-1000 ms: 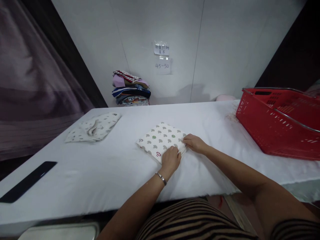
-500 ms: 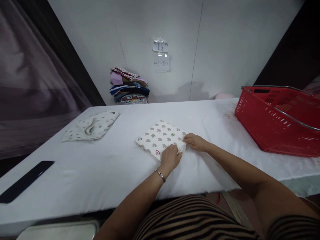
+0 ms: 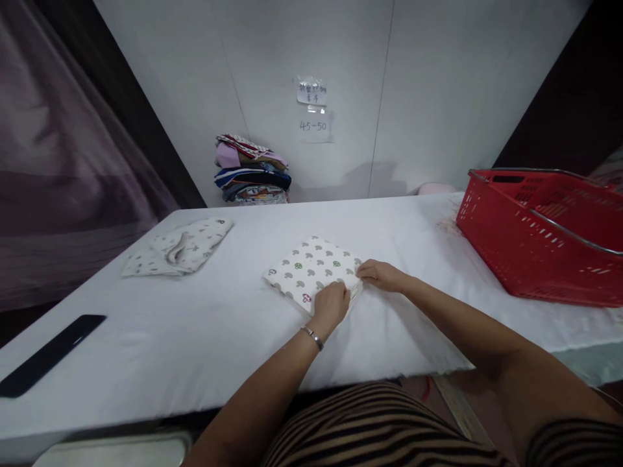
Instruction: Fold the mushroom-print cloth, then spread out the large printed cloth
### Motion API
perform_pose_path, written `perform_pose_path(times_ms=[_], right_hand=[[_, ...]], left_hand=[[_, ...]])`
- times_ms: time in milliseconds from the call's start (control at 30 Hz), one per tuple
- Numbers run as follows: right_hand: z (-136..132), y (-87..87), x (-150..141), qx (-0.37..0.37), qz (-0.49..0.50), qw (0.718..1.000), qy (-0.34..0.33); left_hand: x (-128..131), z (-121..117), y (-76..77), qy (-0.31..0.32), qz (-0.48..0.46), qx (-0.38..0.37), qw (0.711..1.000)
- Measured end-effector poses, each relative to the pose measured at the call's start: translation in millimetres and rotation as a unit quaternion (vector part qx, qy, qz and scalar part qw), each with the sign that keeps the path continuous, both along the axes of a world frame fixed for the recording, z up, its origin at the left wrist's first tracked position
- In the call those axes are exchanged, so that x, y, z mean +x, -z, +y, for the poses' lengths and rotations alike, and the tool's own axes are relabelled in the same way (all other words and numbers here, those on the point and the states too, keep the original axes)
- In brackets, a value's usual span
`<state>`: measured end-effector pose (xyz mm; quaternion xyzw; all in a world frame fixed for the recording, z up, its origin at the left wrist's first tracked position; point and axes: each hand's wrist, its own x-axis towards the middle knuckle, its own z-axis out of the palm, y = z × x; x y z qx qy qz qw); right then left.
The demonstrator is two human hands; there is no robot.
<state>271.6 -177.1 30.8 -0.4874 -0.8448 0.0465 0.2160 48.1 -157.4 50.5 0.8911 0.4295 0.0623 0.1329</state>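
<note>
A folded white cloth (image 3: 311,266) printed with grey, green and red mushrooms lies flat on the white-covered table (image 3: 219,350). My left hand (image 3: 331,303), with a silver bracelet at the wrist, is closed at the cloth's near right edge, its fingertips partly hidden. At the right corner my right hand (image 3: 382,275) pinches the layered edge between thumb and fingers. Several fold layers show between the two hands. Farther left lies a second white printed cloth (image 3: 180,246), loosely folded, with a raised crease; neither hand touches it.
A red plastic basket (image 3: 530,253) with metal handles stands at the right. Several folded fabrics (image 3: 253,175) are stacked by the wall at the back. A dark flat strip (image 3: 51,355) lies at the table's left. Two paper signs (image 3: 314,110) hang on the wall.
My left hand has curled in slightly, its thumb no longer sticking out at the cloth's edge. My right hand and the cloth stay almost in place.
</note>
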Motion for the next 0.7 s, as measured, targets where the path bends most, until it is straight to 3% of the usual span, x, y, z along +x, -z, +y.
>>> perform_pose_path(times_ms=[300, 700], right_hand=[[-0.4, -3.9, -4.7, 0.018, -0.046, 0.999, 0.0], [3.7, 2.6, -12.1, 0.076, -0.079, 0.994, 0.005]], left_hand=[[-2.5, 2.2, 7.9, -0.01, -0.023, 0.008, 1.0], [1.1, 1.2, 4.5, -0.017, -0.03, -0.003, 0.999]])
